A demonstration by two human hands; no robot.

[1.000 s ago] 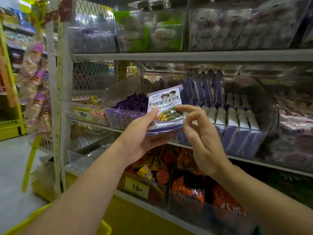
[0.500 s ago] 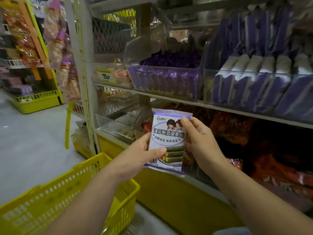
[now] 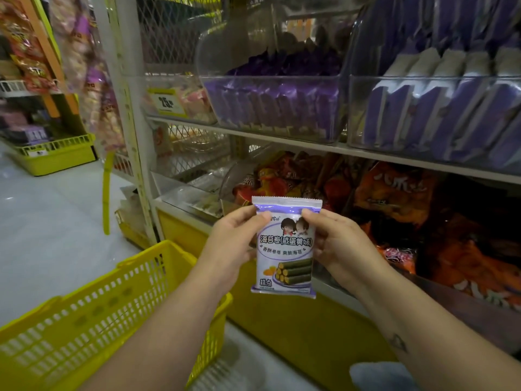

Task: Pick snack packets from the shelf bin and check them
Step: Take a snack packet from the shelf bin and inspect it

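Left hand: clamped on the upper left edge of the snack packet, thumb on the front, fingers behind.
Right hand: clamped on the upper right edge, thumb on the front beside the cartoon figures, fingers behind.
Hands together: level with each other, apart only by the packet's width.
Snack packet: upright, front toward the camera; purple and white, green rolls printed low on the front; held in the air in front of the lower shelf, below the shelf bin.
Shelf bin: clear plastic, on the middle shelf, up and far from the hands; holds a row of dark purple packets.
Neighbouring bin: just right of it, clear, with purple and white packets standing on edge.
Lower packets: orange and red, behind and right of the held packet.
Price tag: yellow, left of the shelf bin; print blurred.
Basket: yellow plastic, near left, under the left forearm.
Shelf base: yellow panel, below the hands.
Far left: hanging snack strips beside the shelf post.
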